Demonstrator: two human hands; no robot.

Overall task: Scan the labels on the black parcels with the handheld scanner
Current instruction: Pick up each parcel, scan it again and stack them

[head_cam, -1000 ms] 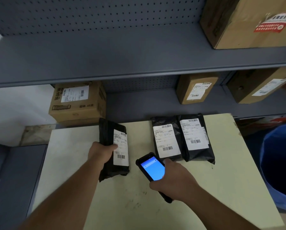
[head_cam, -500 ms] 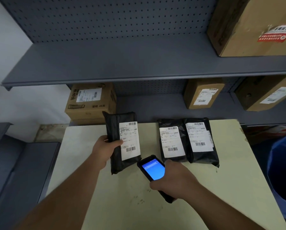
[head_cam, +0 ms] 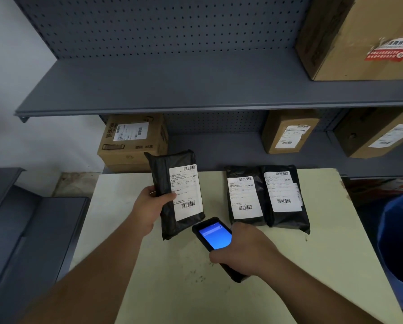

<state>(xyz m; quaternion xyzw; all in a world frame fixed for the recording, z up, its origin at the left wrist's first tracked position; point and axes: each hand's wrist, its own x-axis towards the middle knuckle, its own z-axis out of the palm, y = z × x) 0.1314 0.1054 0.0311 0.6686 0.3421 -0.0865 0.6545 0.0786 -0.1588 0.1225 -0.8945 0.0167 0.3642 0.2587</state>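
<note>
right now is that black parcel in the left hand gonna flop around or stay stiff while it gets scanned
Probably fairly stiff: the black parcel stands upright from a one-sided grip by the left hand without sagging. Its wrinkled plastic skin looks smooth, so it may be slightly slippery. It seems light, since thumb and fingers alone hold it above the table.

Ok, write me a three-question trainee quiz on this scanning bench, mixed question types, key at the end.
1. True or false: the left hand holds a black parcel with its label facing the camera.
2. How many black parcels lie flat on the table?
3. The handheld scanner in the right hand shows: A) a dark screen B) a lit blue screen C) a cracked screen.

Key: 1 true; 2 two, one beside the other; 3 B.
</note>
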